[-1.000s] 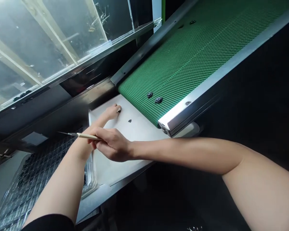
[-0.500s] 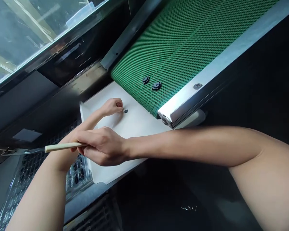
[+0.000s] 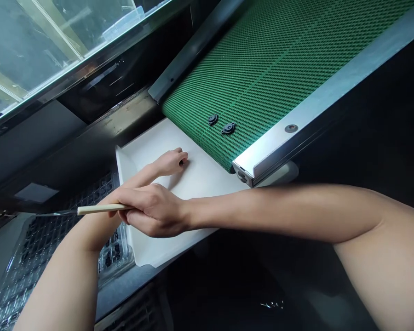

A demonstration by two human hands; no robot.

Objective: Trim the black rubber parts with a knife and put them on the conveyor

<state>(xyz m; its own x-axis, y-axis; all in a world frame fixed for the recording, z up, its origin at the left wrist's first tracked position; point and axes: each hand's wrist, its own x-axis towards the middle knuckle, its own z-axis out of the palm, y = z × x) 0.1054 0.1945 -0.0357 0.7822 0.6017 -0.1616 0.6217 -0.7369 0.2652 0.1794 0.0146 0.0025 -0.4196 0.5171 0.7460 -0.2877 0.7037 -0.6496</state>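
Observation:
My left hand [image 3: 172, 162] rests low over the white tray [image 3: 207, 184], its fingers curled closed. A dark spot shows between its fingertips, but I cannot make out whether it is a piece or a shadow. Nearer to me, my right hand [image 3: 155, 210] is closed around the cream handle [image 3: 103, 209] of a slim tool with a thin, shiny blade-like end, which points left across my left forearm. Two small black round parts with side tabs, one farther back [image 3: 213, 120] and one nearer [image 3: 228, 128], lie on the green conveyor belt [image 3: 262, 87].
Metal rails [image 3: 317, 110] border the belt, whose lower end meets the tray. Clear compartment trays [image 3: 113, 253] with black parts sit at the left, partly behind my left arm. A lit window-like panel [image 3: 62, 37] fills the upper left.
My left hand has moved right and slightly down, over where a small black piece lay on the white tray; that piece no longer shows apart. The view has shifted slightly.

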